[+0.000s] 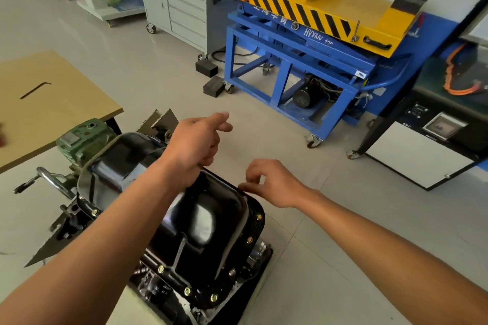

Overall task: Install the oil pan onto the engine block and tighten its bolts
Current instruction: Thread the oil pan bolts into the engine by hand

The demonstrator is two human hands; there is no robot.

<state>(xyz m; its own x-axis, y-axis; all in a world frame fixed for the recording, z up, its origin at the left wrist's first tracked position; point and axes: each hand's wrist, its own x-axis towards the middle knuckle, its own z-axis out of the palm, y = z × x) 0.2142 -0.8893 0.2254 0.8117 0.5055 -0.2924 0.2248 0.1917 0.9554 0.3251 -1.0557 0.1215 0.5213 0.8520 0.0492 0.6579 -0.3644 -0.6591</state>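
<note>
Nearest, brass-coloured flange bolts (187,291) dot the rim of the glossy black pressed-steel oil pan (206,219), seated sump-up on the dark metal engine block (158,290). The pan looks rigid, fairly heavy and slick on its domed faces, so the flat flange is the surer hold. The right hand (272,185) curls its fingers at the far flange edge; whether its grip holds a bolt I cannot tell. The left hand (195,142) hovers beyond, grip loose and empty. Farther off, a black L-shaped hex key (35,90) lies on the tan desk (66,103).
</note>
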